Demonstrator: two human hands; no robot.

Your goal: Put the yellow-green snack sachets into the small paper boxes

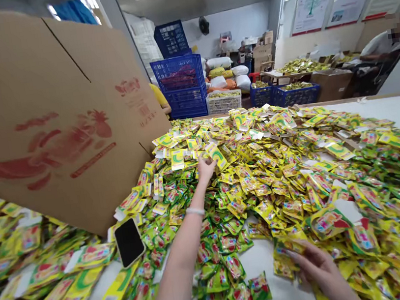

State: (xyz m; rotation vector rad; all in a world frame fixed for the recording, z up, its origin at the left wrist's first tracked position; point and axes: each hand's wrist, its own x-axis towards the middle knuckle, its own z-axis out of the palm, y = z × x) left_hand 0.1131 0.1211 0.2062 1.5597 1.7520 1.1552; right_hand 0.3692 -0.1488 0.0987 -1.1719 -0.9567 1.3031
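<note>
My left hand (206,167) reaches out over the heap, its fingers closed on a flat yellow packet (218,157) with a green curved print. A white band circles that wrist. Nearer to me, my right hand (323,269) has its thumb and fingers closed around a small yellow candy packet (285,256) at the edge of a bare white patch of table. Small green candy packets (235,266) lie between the two arms. Around both hands spreads a big pile of small yellow candy packets (264,180), mixed with larger flat yellow packets.
A large cardboard box (41,83) with red fruit print leans over the left side. By its lower corner a phone (129,243) lies on the packets. Behind the table stand blue crates (180,81), stacked sacks (218,63) and a person (381,47) at the right.
</note>
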